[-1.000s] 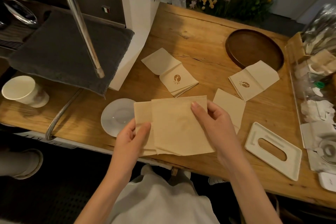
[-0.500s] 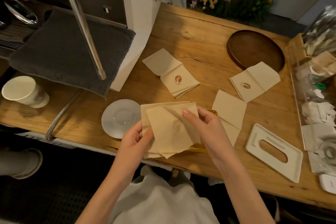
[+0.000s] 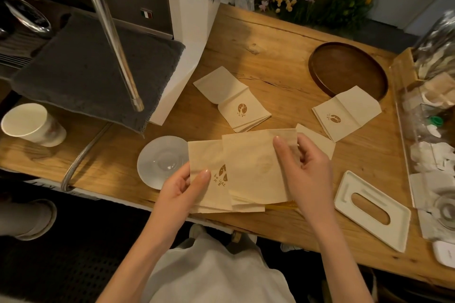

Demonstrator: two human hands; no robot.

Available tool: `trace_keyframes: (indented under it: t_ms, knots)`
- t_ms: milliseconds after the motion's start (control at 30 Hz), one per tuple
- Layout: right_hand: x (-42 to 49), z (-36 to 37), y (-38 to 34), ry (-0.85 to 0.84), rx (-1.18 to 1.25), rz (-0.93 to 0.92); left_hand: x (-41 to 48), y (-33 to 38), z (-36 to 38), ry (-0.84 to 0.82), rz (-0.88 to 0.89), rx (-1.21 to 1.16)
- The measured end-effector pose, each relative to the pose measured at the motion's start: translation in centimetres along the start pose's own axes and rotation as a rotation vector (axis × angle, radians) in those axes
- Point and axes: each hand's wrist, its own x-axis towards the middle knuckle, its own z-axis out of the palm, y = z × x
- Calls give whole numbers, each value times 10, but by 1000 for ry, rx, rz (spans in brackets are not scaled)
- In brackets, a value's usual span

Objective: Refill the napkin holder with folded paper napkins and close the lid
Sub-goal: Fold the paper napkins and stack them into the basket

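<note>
Not far along yet. On the left, paper cup [image 3: 33, 124] and white saucer [image 3: 162, 161] on the wooden counter [image 3: 270, 56], not part of the job. Next, left hand [image 3: 183, 186] closed on the near left edge of a stack of napkins [image 3: 214, 167], thumb on top beside the brown logo. Top napkin [image 3: 253, 167] pinched at its far corner by the right hand [image 3: 304, 170], the other fingers loosely curled. Under the stack, only a thin yellow edge of the napkin holder [image 3: 283, 205] in view, so cannot tell how full. Farther back, two more folded piles still waiting: one in the middle [image 3: 242, 108], one by the round brown tray [image 3: 344, 113]. Far right, white lid [image 3: 373, 211] lying flat with its slot up, well apart from the holder, not yet on.

Compared with half a second ago: top napkin now turned square and slid right, logo on the lower one uncovered, right hand moved up to the far corner. Piles and lid unmoved.
</note>
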Motion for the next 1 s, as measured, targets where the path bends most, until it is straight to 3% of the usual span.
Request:
trace_keyframes:
  t_ms: [133, 367, 500, 700, 833, 1000]
  knots:
    - [2, -3, -3, 68, 23, -6, 1, 1, 1, -3, -2, -7]
    - [-10, -4, -21, -93, 526, 339, 4, 1, 2, -16, 15, 6]
    - [-20, 17, -22, -151, 389, 316, 5, 0, 5, -4, 20, 14]
    - [-15, 30, -2, -25, 42, 163, 7, 1, 7, -38, 36, 13]
    - [-11, 30, 5, -38, 73, 207, 8, 1, 8, -53, 29, 17]
    - [-11, 29, -3, -129, 316, 298, 10, 1, 8, -45, 15, 28]
